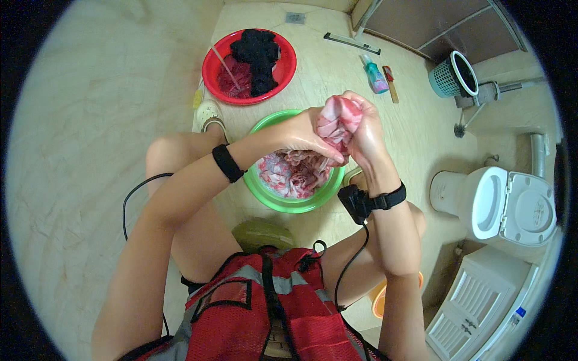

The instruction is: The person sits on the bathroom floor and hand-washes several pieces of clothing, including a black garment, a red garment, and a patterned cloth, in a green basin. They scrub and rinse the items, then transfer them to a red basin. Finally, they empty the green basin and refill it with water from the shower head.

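Note:
Both of my hands are closed on one bunched, wet garment [339, 123], pink-red and white, lifted just over the green basin [289, 207]. My left hand [304, 133] grips it from the left, thumb laid across its lower part. From the right, my right hand [368, 133] wraps round its top and side. The kind of garment is hidden by the folds. Below, several crumpled red-and-white clothes [295, 177] and a brownish piece lie in the basin, partly covered by my left hand and forearm.
At the far left, a red basin [208, 75] holds dark clothes [260, 57] and a dark red piece, with a thin water stream falling in. A bottle [376, 78] and wooden-handled brush [392, 87] lie beyond my right hand. A toilet [486, 201] and teal basket [444, 79] stand right.

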Available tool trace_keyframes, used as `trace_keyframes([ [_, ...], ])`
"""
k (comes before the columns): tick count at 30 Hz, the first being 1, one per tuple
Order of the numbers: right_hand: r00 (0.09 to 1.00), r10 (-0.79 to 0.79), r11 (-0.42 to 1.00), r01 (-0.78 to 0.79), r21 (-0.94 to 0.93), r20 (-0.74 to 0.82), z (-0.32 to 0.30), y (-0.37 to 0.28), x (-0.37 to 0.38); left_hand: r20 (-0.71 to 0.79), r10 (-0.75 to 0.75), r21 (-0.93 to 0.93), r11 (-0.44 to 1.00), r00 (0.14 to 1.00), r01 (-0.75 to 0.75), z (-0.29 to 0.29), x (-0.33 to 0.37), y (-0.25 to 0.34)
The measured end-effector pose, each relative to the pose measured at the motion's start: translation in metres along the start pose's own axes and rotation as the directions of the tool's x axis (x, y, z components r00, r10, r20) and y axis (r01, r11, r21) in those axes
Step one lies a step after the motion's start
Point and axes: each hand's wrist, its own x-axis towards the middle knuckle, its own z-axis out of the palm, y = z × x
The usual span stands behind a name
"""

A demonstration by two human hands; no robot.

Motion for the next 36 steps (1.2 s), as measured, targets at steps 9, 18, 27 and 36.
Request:
trace_keyframes([
  [9, 0.92, -0.337, 0.686, 0.386, -0.616, 0.201, -0.015, -0.007, 0.0, -0.081, -0.11, -0.102, 0.99, 0.991, 0.101, -0.016, 0.008, -0.005],
  [18, 0.647, -0.215, -0.132, 0.723, -0.678, 0.731, -0.014, 0.011, -0.001, 0.161, -0.439, -0.025, 0.893, 0.884, 0.449, -0.009, -0.004, -0.005],
  [27, 0.895, -0.121, -0.257, 0.389, -0.884, 0.429, -0.014, 0.056, 0.002, -0.149, -0.329, 0.708, 0.623, 0.933, 0.333, -0.011, -0.004, -0.042],
  [36, 0.948, -0.025, -0.109, 0.312, -0.944, 0.316, -0.015, 0.074, 0.008, -0.25, -0.157, 0.934, 0.219, 0.955, 0.28, -0.001, -0.018, -0.021],
])
